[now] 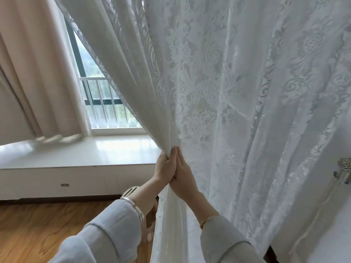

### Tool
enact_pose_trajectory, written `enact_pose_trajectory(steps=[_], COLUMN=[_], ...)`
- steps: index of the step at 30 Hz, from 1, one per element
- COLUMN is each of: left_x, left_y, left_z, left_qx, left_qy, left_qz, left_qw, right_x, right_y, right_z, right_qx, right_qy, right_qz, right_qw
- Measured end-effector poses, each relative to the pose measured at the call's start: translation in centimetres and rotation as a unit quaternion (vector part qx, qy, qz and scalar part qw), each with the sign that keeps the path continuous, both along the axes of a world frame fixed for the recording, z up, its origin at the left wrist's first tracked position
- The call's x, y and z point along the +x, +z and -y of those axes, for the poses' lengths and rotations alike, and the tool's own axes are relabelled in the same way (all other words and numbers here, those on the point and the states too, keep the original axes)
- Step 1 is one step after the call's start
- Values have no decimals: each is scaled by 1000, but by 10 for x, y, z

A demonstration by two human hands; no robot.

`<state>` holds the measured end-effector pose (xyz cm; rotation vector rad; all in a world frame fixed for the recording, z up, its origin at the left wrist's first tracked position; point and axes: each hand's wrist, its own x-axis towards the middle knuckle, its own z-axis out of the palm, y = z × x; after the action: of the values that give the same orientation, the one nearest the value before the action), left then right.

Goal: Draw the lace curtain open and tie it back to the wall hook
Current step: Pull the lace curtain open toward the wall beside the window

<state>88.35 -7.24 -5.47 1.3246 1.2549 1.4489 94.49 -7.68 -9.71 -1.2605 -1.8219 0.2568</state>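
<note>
Drape, beige, hangs at far left beside the window and white sill. Left hand grips the gathered edge of the lace curtain at centre, fingers curled round the bunched fabric. Right hand lies against the same bunch, touching the left; its finger state cannot be told. Wall hook sits at far right, well apart from the gathered fabric, a cord hanging below it.

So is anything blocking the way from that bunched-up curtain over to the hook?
Nothing solid. Both the left hand and right hand gather the lace curtain. Only its own loose folds hang between the bunch and the wall hook, partly veiling it.
</note>
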Motion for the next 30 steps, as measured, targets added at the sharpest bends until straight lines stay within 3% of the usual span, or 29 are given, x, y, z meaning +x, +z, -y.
enact_pose_trajectory(steps=[4,8,11,18,25,30], left_x=[1,2,5,18,27,36], left_y=[6,8,8,9,12,11], left_z=[-2,-4,-5,-9,-11,-16], left_qx=[-23,-40,-49,-43,-46,-46], left_qy=[26,76,87,111,110,96], left_qz=[-63,-102,-117,-129,-150,-134], left_qw=[997,991,988,984,982,985], right_x=[17,38,61,88,84,77], right_y=[5,15,21,25,27,20], right_z=[12,13,9,-3,-10,-6], right_qx=[-14,5,-38,-139,-87,-11], right_qy=[-67,-225,-272,-146,-206,-153], right_qz=[-89,-217,-268,-249,-236,-165], right_qw=[994,950,923,947,946,974])
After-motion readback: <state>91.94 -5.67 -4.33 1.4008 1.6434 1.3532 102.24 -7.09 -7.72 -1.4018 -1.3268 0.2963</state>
